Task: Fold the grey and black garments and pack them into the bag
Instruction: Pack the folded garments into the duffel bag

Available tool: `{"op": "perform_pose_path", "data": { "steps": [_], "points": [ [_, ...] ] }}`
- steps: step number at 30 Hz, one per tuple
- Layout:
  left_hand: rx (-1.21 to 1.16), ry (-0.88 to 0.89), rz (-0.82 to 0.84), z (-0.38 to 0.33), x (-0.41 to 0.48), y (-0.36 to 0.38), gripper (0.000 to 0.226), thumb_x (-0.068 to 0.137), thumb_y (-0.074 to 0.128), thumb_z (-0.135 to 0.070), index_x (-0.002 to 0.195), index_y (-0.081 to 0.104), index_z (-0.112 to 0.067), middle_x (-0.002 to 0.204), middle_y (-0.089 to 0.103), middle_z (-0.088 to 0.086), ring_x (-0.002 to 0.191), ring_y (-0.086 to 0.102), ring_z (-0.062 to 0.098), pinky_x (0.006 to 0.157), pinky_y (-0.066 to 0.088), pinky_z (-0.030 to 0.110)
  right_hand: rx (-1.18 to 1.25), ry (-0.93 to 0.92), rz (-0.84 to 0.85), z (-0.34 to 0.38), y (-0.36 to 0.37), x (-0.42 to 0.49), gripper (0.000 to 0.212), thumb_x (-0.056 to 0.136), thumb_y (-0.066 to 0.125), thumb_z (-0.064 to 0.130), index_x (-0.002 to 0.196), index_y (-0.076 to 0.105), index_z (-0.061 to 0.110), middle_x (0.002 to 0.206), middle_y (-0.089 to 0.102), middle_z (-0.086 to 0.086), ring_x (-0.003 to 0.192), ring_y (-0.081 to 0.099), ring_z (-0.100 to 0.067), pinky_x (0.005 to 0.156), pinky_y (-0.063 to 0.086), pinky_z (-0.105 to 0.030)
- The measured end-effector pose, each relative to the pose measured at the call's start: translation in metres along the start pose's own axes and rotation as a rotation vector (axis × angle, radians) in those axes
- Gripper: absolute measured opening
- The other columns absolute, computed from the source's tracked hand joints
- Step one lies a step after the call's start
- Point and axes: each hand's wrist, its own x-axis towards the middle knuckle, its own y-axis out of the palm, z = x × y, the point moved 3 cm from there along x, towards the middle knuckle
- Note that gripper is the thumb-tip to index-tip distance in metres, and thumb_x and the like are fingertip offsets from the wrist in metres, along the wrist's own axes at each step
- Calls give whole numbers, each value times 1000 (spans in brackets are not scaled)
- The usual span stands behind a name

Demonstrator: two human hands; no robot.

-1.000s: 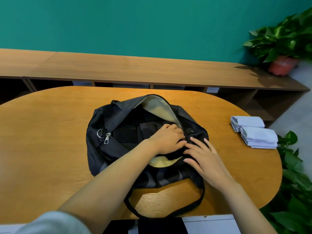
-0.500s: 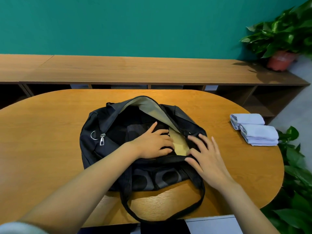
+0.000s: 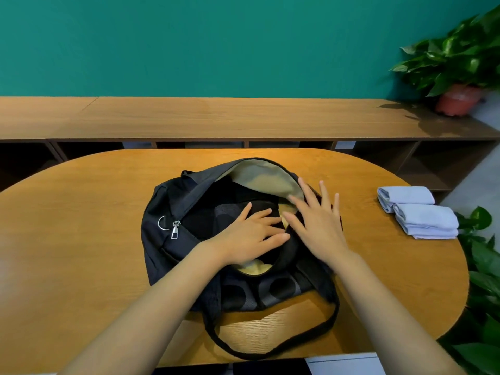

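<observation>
A black bag (image 3: 173,201) with a tan lining lies open in the middle of the wooden table (image 3: 81,239). Dark folded garments (image 3: 216,212), black and grey, lie inside its mouth. My left hand (image 3: 251,234) rests flat on them inside the bag, fingers spread. My right hand (image 3: 316,220) lies flat on the bag's right rim, fingers spread, holding nothing. A silver zipper pull (image 3: 175,230) hangs on the bag's left side. The bag's strap (image 3: 270,350) loops toward the near table edge.
Two folded light-blue cloths (image 3: 419,211) lie at the table's right end. A long wooden bench-shelf (image 3: 216,117) runs behind the table under a teal wall. A potted plant (image 3: 457,66) stands on its right end; more leaves (image 3: 484,280) crowd the table's right edge.
My right hand slid up from the bag's near right side to its far right rim. My left hand opened and flattened on the garments. The bag's mouth gapes wider.
</observation>
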Motion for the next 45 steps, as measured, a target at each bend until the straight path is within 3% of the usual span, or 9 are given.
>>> {"op": "perform_pose_path", "data": {
  "steps": [9, 14, 18, 23, 29, 32, 38, 41, 45],
  "points": [
    [18, -33, -35, 3, -31, -1, 52, 93, 33, -63, 137, 51, -41, 157, 24, -18, 148, 1, 6, 113, -23, 52, -11, -394, 46, 8, 11, -77, 56, 92, 43, 66, 137, 48, 32, 156, 28, 16, 150, 3, -14, 119, 2, -54],
    [-38, -56, 71, 5, -39, -3, 66, 88, 14, -66, 140, 47, -41, 158, 22, -18, 148, 1, 7, 114, -22, 50, 214, -448, -98, 19, -6, -65, 13, 94, 51, 35, 95, 59, 25, 134, 55, 14, 141, 32, -8, 122, 5, -44],
    [-134, -94, 77, 5, -38, -4, 67, 91, 11, -63, 141, 46, -36, 155, 28, -22, 148, 4, 4, 115, -22, 44, 422, -313, -176, 22, -22, -60, 25, 95, 42, 35, 102, 63, 23, 111, 63, 17, 118, 52, 0, 122, 7, -34],
    [-163, 0, -108, 12, -59, -20, 67, 87, 25, -74, 124, 65, -35, 147, 42, -16, 141, 21, 0, 119, 1, 33, 224, -307, 20, 22, -4, -57, 58, 87, 40, 73, 123, 56, 31, 143, 47, 18, 139, 31, -1, 122, -2, -38],
    [-85, -45, -171, 36, -101, -31, 35, 80, 47, -70, 67, 50, -38, 93, 61, -20, 86, 55, 0, 77, 43, 21, 79, -367, 144, 28, 8, -52, 66, 89, 32, 74, 139, 46, 33, 155, 31, 17, 146, 19, -4, 120, -12, -42],
    [-120, -145, -321, 35, -105, -36, 43, 87, 34, -65, 67, 45, -28, 59, 51, -8, 58, 52, 10, 54, 34, 26, 67, -362, 145, 26, 12, -50, 69, 93, 29, 70, 145, 41, 27, 155, 30, 16, 146, 18, -3, 119, -14, -41],
    [180, -19, -616, 2, -79, -38, 42, 98, 30, -55, 100, 63, -28, 92, 61, -12, 89, 53, 7, 74, 37, 19, 159, -340, 62, 28, 8, -55, 62, 94, 35, 65, 146, 37, 32, 155, 27, 20, 147, 7, 1, 121, -6, -42],
    [161, 62, -447, -9, -52, -23, 51, 100, 25, -53, 130, 59, -29, 134, 54, -10, 123, 45, 9, 98, 38, 28, 265, -317, -26, 23, 5, -62, 63, 95, 40, 61, 150, 31, 31, 157, 23, 18, 147, 4, 2, 122, -4, -37],
    [339, -152, -146, -7, -25, -11, 54, 102, 19, -52, 120, 65, -31, 125, 61, -8, 117, 48, 16, 95, 37, 34, 353, -223, -162, -2, -5, -72, 59, 99, 34, 57, 149, 34, 27, 156, 27, 15, 147, 10, 0, 122, 0, -32]
  ]
}}
